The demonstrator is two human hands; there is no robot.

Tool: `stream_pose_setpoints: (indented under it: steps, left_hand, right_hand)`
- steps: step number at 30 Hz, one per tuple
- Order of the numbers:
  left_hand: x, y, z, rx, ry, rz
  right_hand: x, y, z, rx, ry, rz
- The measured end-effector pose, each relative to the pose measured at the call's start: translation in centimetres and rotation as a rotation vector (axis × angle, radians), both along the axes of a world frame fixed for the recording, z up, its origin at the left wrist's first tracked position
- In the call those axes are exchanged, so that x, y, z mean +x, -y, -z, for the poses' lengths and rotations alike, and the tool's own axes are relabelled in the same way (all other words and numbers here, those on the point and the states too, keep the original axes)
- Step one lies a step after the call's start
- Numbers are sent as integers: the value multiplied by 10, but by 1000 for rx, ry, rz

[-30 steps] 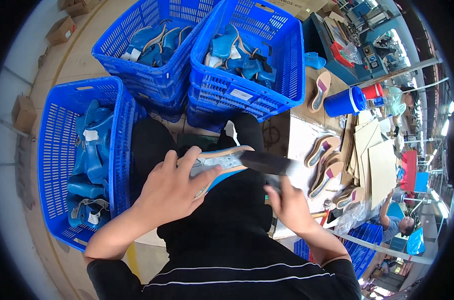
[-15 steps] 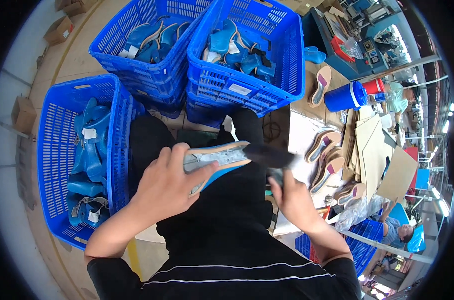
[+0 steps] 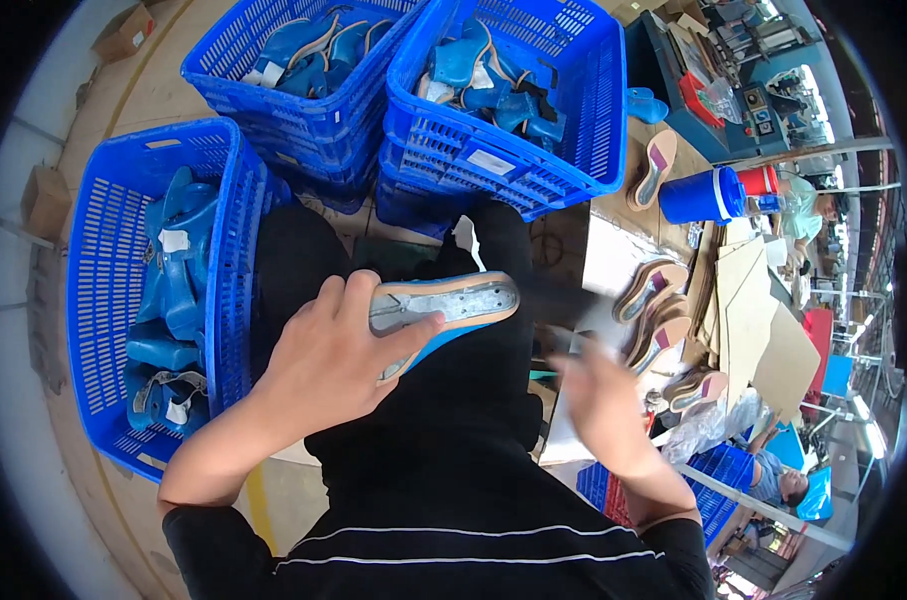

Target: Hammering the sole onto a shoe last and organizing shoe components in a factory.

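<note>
Left hand [image 3: 329, 355]: gripping the shoe sole [image 3: 444, 305] at its narrow end, over the lap.
Right hand [image 3: 599, 400]: motion-blurred; cannot tell its grip.
Handling: appearing light, semi-stiff; the waist is offering firm purchase.

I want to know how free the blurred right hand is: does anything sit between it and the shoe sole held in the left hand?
Nothing visible does. The left hand grips the shoe sole over the lap; the right hand, motion-blurred, is apart to its right, with only the dark clothing beneath the gap.
</note>
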State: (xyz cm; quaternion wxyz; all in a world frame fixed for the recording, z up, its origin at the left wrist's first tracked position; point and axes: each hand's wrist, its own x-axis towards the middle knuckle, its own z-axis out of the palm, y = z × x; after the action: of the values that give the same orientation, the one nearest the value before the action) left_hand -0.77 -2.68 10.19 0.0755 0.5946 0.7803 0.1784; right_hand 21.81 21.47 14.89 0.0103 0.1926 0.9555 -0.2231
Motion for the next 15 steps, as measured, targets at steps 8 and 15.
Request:
stream_pose_setpoints:
  steps: [8, 15]
  left_hand:
    - [4, 3, 2, 23, 7, -17]
    - [13, 0, 2, 50, -58, -90]
  right_hand:
    - [30, 26, 20, -221, -36, 223]
    - [38, 22, 24, -49, -430, 107]
